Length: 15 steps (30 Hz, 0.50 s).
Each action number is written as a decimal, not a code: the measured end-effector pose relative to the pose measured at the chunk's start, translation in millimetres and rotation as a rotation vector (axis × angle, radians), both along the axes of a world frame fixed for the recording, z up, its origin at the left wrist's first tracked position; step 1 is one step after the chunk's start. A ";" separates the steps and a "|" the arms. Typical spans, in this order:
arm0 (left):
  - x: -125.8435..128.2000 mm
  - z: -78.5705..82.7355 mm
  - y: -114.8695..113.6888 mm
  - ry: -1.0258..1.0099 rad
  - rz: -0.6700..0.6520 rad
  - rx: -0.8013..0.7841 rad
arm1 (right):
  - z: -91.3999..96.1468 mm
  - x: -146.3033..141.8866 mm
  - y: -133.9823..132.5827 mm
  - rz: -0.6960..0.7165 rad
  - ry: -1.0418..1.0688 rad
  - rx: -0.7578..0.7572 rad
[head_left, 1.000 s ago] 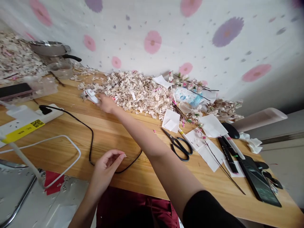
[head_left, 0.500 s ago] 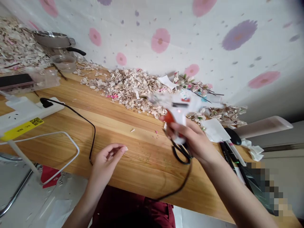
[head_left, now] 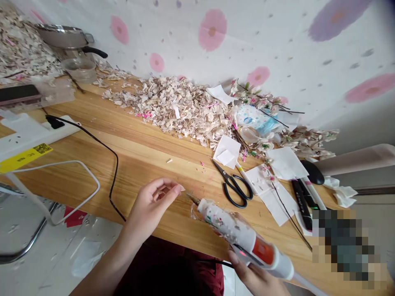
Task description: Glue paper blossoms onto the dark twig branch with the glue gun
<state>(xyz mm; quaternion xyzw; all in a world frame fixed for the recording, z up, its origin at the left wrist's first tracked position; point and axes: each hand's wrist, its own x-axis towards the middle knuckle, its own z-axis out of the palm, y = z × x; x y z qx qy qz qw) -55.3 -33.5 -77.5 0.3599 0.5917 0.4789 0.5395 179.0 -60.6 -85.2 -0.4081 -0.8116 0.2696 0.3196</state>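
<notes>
My left hand (head_left: 154,205) is closed in a pinch above the wooden table, with a small pale piece (head_left: 182,188) showing at its fingertips, too small to name. My right hand (head_left: 253,273) grips a white and orange hot glue gun (head_left: 237,230) from below, a white glue stick (head_left: 308,283) sticking out of its back end. The gun's metal nozzle (head_left: 194,199) points left, just short of my left fingertips. Black-handled scissors (head_left: 233,185) lie open beyond the gun.
A heap of dried, pale petals (head_left: 185,107) runs along the wall. Flower sprigs (head_left: 256,98), white paper squares (head_left: 282,162) and black markers (head_left: 302,203) lie to the right. A power strip (head_left: 18,137) with black and white cords (head_left: 114,164) sits at left.
The glue gun has swung down and toward me, its nozzle now near my left fingertips. My left hand has shifted slightly right, still pinched. The scissors have come into full view.
</notes>
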 end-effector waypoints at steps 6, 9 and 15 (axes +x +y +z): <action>2.9 3.8 -2.9 0.041 -0.008 0.015 | 14.7 -12.7 8.3 0.006 -0.027 0.068; 3.0 5.7 -4.5 0.060 -0.014 0.021 | 13.5 -12.3 8.7 0.028 -0.025 0.031; 3.2 8.4 -5.3 0.056 -0.021 0.024 | 11.9 -12.2 8.8 0.044 -0.008 0.002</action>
